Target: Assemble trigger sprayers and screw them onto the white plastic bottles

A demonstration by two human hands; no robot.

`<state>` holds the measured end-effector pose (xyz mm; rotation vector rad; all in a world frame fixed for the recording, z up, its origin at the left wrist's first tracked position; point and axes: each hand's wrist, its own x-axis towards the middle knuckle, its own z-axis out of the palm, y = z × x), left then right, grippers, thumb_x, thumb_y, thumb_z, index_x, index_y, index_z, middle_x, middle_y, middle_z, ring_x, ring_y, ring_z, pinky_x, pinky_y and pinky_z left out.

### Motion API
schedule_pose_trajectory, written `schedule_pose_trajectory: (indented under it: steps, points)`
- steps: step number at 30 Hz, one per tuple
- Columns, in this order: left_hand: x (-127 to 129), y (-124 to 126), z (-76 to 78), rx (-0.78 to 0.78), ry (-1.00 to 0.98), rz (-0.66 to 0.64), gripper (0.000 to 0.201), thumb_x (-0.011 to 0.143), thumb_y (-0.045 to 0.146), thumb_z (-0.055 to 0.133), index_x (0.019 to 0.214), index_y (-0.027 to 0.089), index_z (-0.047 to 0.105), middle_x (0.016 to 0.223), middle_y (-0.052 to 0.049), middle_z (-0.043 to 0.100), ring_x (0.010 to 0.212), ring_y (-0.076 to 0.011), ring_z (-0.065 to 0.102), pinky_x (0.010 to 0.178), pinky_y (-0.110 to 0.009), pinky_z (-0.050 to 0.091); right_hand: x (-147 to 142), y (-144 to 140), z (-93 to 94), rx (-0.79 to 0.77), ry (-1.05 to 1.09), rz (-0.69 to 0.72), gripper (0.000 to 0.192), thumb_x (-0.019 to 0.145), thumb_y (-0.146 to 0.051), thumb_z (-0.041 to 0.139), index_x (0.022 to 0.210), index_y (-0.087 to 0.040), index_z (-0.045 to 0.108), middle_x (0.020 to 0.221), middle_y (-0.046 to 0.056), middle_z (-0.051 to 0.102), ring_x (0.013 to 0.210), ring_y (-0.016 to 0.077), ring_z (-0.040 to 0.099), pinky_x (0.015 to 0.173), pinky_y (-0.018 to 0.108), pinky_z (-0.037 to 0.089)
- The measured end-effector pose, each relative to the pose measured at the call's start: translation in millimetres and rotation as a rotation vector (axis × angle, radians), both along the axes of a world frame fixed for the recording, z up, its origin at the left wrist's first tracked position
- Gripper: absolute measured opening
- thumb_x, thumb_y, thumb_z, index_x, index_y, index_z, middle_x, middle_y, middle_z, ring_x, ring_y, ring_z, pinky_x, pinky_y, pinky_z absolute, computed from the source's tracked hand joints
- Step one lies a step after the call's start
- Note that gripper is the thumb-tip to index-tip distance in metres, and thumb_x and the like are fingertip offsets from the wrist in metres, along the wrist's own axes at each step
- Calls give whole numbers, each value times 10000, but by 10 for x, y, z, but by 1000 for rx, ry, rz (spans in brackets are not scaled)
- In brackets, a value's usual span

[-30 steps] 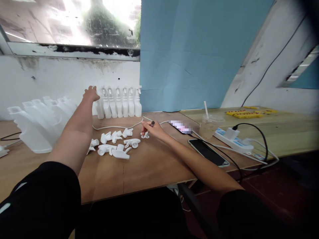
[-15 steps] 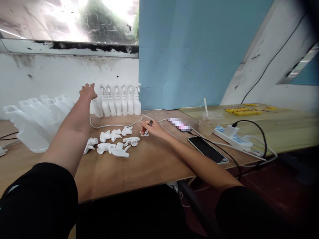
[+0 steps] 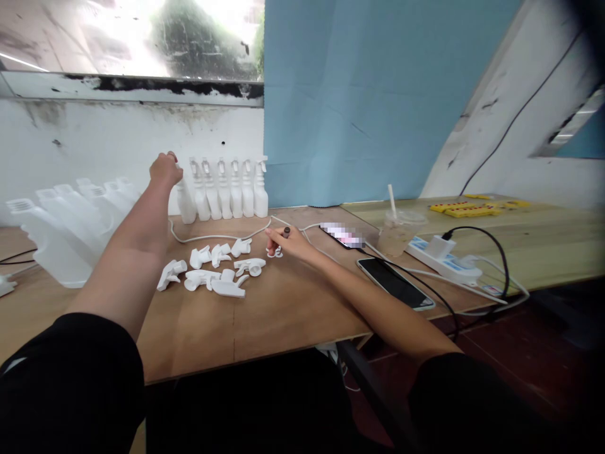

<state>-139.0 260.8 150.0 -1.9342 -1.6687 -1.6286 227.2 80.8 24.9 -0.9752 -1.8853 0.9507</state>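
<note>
At the left end of a row of white spray bottles [image 3: 223, 195], my left hand [image 3: 165, 169] is closed around the top of a spray bottle [image 3: 186, 202]. The bottle stands on the table, its head mostly hidden by my fingers. My right hand [image 3: 288, 241] rests on the table in a pinch around a dark pen-like stick [image 3: 286, 232], of which only the end shows. Small white ring-like pieces [image 3: 278, 253] lie under its fingertips. Several loose white trigger sprayer heads [image 3: 229, 287] lie between my arms.
Several translucent bottles without heads [image 3: 59, 246] stand at the left. A white cable [image 3: 212, 239] runs behind the sprayer heads. To the right are a lit phone [image 3: 338, 234], a dark-screened phone [image 3: 394, 282], a plastic cup [image 3: 394, 233], a power strip [image 3: 442, 261] and yellow pieces [image 3: 466, 210].
The fingers of my left hand have curled in around the bottle's top, where they were more stretched out before. My right hand has stayed in place.
</note>
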Motion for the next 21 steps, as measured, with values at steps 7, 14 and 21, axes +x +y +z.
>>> schedule_pose_trajectory:
  steps: [7, 14, 21]
  points:
    - [108, -332, 175, 127, 17, 40, 415, 793, 404, 760, 618, 182, 456, 598, 66, 252, 615, -114, 202, 756, -205, 290, 18, -2, 24, -16, 73, 10, 616, 772, -729, 558, 635, -131, 616, 580, 76, 669, 532, 136, 630, 528, 225, 472]
    - [500, -1389, 492, 270, 74, -157, 156, 732, 149, 785, 792, 160, 641, 601, 91, 536, 566, -45, 450, 607, -240, 386, -150, 9, 276, 135, 200, -38, 504, 809, -656, 581, 835, -158, 652, 701, 12, 629, 418, 56, 412, 392, 206, 363]
    - [1184, -2444, 28, 310, -74, -610, 138, 813, 221, 708, 892, 202, 597, 666, 46, 592, 584, -80, 589, 556, -234, 487, -400, -456, 599, 23, 326, 308, 500, 764, -612, 681, 1013, -182, 626, 739, -8, 580, 473, 49, 388, 423, 199, 346]
